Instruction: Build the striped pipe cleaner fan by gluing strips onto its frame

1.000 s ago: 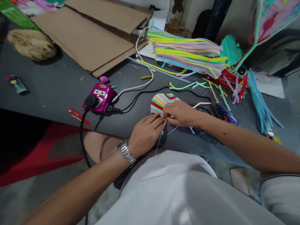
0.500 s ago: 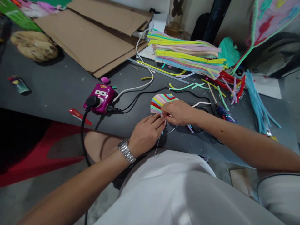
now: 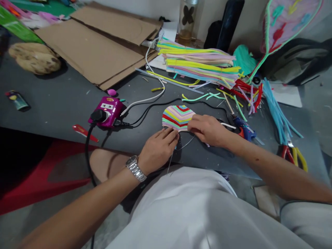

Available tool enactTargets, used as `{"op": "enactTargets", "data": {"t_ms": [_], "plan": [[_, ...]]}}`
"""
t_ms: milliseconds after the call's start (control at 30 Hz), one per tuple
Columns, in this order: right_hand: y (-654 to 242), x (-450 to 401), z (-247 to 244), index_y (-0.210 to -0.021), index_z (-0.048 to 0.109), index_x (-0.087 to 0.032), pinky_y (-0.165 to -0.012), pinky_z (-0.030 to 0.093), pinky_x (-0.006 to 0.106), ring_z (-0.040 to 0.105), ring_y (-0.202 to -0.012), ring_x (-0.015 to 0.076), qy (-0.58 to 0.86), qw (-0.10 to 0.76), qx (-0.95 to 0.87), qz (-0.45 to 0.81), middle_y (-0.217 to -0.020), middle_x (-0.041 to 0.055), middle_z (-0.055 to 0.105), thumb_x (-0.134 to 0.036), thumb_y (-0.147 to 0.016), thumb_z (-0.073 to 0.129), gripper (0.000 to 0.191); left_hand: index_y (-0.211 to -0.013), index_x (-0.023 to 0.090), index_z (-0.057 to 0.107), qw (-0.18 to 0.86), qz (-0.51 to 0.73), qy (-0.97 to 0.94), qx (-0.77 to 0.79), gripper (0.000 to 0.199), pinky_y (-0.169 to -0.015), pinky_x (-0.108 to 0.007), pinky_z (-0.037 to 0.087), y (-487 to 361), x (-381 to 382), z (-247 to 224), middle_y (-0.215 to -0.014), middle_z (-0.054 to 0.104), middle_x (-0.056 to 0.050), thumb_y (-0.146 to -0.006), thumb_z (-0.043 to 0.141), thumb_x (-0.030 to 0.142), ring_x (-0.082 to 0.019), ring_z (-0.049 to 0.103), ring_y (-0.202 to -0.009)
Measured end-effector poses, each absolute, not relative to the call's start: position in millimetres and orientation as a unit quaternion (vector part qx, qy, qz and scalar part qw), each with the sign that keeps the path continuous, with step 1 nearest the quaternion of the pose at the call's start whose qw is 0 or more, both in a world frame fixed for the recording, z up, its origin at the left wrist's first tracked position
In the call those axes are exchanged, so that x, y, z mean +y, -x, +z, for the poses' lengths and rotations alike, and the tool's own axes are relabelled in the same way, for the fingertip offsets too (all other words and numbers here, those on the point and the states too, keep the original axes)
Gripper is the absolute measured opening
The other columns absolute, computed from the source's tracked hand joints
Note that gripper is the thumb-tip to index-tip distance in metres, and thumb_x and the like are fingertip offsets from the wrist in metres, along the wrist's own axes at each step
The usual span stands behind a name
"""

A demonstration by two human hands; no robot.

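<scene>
Striped pipe-cleaner patch [image 3: 178,117], mostly filled, is pinched at six o'clock by left hand [image 3: 157,149]; right hand [image 3: 207,129] grips three o'clock edge.

Both forearms are bare, without sleeves. The left wrist carries a silver metal wristwatch [image 3: 134,168] with a linked bracelet band. The torso and lap are covered by a plain white garment [image 3: 197,211].

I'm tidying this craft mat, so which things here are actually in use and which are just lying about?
In use:
left hand
right hand
striped pipe-cleaner piece

Lying about:
purple power strip
cardboard sheets
pipe-cleaner stack
blue glue gun
red-handled pliers
</scene>
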State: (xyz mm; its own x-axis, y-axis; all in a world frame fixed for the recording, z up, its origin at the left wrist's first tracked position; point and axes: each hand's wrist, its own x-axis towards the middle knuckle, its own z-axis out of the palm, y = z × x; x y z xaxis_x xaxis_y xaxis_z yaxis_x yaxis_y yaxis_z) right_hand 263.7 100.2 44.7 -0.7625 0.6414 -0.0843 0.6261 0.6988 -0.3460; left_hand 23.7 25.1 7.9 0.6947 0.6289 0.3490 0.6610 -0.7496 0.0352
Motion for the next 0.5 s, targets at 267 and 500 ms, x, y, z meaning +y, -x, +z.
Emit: {"op": "enactTargets", "data": {"t_ms": [267, 500], "plan": [[-274.8, 84.1, 31.9, -0.096, 0.074, -0.018, -0.070, 0.026, 0.033, 0.048, -0.078, 0.0197, 0.334, 0.007, -0.938, 0.092, -0.096, 0.0103, 0.065, -0.008, -0.089, 0.051, 0.026, -0.126, 0.007, 0.070, 0.032, -0.149, 0.926, -0.345, 0.035, -0.102, -0.047, 0.059, -20.7, 24.7, 7.9, -0.130, 0.072, -0.018, -0.101, 0.044, 0.009, -0.031, 0.067, -0.126], [-287.0, 77.2, 28.2, -0.097, 0.071, -0.017, -0.072, 0.031, 0.032, 0.053, -0.082, 0.0209, 0.392, 0.066, -0.909, 0.127, -0.093, 0.0101, 0.066, -0.012, -0.095, 0.046, 0.025, -0.128, 0.010, 0.070, 0.013, -0.159, 0.924, -0.348, 0.038, -0.104, -0.048, 0.059, -21.1, 24.2, 7.6, -0.135, 0.070, -0.017, -0.100, 0.044, 0.008, -0.031, 0.065, -0.128]]}}
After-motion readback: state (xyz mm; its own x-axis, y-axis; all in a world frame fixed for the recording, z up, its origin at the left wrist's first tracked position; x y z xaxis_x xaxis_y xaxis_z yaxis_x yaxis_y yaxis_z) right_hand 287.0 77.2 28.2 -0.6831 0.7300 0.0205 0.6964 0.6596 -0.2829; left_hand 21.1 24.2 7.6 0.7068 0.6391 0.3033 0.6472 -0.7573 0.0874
